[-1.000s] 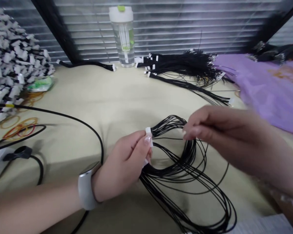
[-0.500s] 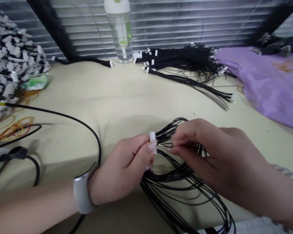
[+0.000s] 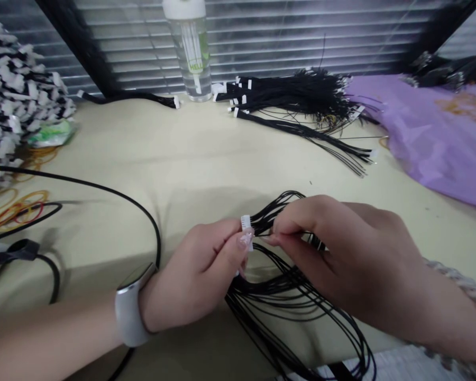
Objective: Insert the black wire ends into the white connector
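A white connector is pinched between the thumb and fingers of my left hand, its upper end showing above the thumb. Several black wires run out of its right side and loop round below my hands. My right hand pinches a thin black wire close to the connector, and the tip of that wire meets the connector beside my left thumb. Whether the tip sits inside a slot is too small to tell.
On the table, a bottle and a bundle of black cables stand and lie at the back. Purple plastic is at the right. White-ended cables, rubber bands and a black cord are at the left.
My right hand has moved slightly left, bringing the pinched wire up to the connector, where a small gap showed before. The view has shifted a little.
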`<action>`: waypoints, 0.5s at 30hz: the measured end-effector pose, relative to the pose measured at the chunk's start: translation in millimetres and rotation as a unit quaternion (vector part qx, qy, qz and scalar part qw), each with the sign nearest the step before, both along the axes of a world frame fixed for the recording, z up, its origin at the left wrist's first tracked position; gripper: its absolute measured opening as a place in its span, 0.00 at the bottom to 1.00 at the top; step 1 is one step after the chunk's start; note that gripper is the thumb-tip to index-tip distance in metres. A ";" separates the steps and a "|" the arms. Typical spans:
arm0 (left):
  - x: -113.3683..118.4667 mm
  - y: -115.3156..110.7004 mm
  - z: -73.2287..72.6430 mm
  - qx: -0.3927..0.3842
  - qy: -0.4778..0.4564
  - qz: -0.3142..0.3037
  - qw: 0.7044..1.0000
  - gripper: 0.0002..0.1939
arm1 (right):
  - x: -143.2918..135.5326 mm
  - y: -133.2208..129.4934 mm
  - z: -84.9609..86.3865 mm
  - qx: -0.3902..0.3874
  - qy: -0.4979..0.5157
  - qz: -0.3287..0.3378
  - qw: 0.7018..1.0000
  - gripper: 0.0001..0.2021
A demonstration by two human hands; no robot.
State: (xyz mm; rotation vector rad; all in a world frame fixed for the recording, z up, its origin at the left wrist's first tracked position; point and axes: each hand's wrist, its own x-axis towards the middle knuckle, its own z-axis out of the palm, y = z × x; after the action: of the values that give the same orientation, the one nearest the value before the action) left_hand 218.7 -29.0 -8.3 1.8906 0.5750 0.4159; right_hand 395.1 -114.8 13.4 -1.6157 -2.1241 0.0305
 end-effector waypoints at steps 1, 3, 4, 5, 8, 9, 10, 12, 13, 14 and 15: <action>-0.3 -0.1 0.4 0.002 0.002 -0.002 1.000 0.18 | -0.2 -1.0 -0.2 0.006 -0.016 -0.002 1.000 0.08; -1.2 -0.3 1.0 0.007 0.007 -0.007 1.000 0.18 | -1.1 -2.2 -1.1 0.023 -0.036 0.005 0.999 0.08; -1.7 -0.3 1.1 0.011 0.010 -0.012 1.000 0.18 | -1.7 -2.3 -1.8 0.030 -0.037 0.016 0.999 0.07; -2.2 -0.4 1.0 0.016 0.013 -0.017 1.000 0.18 | -2.3 -2.2 -2.7 0.039 -0.031 0.030 0.998 0.05; -3.0 -0.3 0.0 0.030 0.017 -0.027 0.999 0.18 | -3.2 -1.3 -4.9 0.056 -0.012 0.058 0.997 0.04; -3.0 -0.4 -0.4 0.031 0.016 -0.025 0.999 0.18 | -2.8 -0.8 -5.2 0.053 -0.014 0.057 0.997 0.05; -2.9 -0.5 -0.8 0.031 0.015 -0.019 0.999 0.18 | -1.9 -0.2 -5.2 0.051 -0.020 0.050 0.997 0.06; -2.4 -1.0 -1.7 0.030 0.013 0.011 0.999 0.18 | 1.9 2.2 -4.2 0.035 -0.039 0.020 0.998 0.07; -2.0 -1.3 -2.1 0.029 0.013 0.035 0.999 0.19 | 4.7 4.1 -3.3 0.033 -0.044 0.008 0.998 0.08; -1.6 -1.6 -2.6 0.027 0.014 0.063 0.998 0.19 | 8.0 6.3 -2.2 0.037 -0.046 0.003 0.998 0.09; -1.1 -1.9 -3.2 0.022 0.015 0.093 0.995 0.20 | 11.4 8.7 -0.9 0.043 -0.047 0.002 0.998 0.11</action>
State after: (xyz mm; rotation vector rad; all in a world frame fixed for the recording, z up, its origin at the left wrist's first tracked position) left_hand 217.6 -30.8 -11.5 1.8955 0.7705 0.5260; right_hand 406.5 -106.0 12.5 -1.5914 -2.1671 -0.1375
